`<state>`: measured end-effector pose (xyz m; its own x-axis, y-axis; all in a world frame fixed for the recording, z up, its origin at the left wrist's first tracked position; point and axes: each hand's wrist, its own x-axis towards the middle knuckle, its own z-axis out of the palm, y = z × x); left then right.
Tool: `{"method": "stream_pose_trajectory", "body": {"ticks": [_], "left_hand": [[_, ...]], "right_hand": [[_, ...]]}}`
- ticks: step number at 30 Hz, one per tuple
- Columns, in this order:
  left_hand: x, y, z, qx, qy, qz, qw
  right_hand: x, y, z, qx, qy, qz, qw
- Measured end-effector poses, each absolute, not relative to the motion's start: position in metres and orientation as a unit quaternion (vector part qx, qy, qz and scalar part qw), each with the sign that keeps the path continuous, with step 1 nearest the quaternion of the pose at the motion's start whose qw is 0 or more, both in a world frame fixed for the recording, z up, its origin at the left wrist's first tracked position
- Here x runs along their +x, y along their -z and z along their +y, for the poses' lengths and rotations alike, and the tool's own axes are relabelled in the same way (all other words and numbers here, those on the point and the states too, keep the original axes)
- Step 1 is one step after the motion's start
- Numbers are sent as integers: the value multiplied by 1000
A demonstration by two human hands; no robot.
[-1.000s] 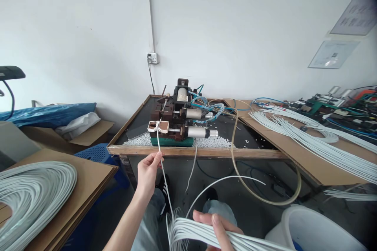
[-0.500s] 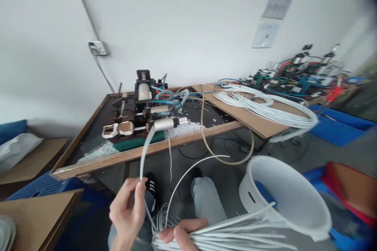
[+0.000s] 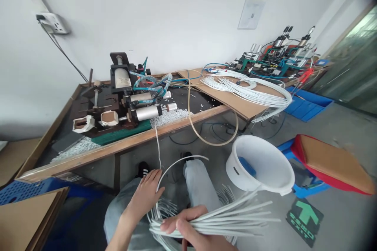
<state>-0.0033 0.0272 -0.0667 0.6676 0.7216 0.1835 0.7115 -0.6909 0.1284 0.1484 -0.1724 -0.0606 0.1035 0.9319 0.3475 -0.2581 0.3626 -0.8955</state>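
Observation:
My right hand [image 3: 193, 225] is closed round a thick bundle of white wires [image 3: 235, 215], whose loose ends fan out to the right over my lap. To the left of it, my left hand [image 3: 149, 188] is held palm down with fingers stretched out and thumb apart, above my thigh. One single white wire [image 3: 179, 159] arcs up from beside its thumb and bends over to the right. Coils of the same wires hang below both hands. Just beyond stands a pneumatic machine [image 3: 120, 78] with silver cylinders on the workbench.
The workbench's wooden edge [image 3: 126, 143] runs across in front of me, with small white scraps [image 3: 171, 117] behind it. Coiled white wires [image 3: 250, 90] lie on cardboard to the right. A white tub [image 3: 235, 157] and a stool [image 3: 332, 160] stand on the floor at right.
My left hand has let go of the wire it pinched and its fingers have straightened. My right hand still grips the bundle. The view has turned to the right.

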Motion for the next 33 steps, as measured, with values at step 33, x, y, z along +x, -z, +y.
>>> {"method": "stream_pose_trajectory", "body": {"ticks": [33], "left_hand": [[-40, 97, -45, 957, -211, 197, -28]], "right_hand": [[265, -15, -224, -206, -392, -630, 637]]}}
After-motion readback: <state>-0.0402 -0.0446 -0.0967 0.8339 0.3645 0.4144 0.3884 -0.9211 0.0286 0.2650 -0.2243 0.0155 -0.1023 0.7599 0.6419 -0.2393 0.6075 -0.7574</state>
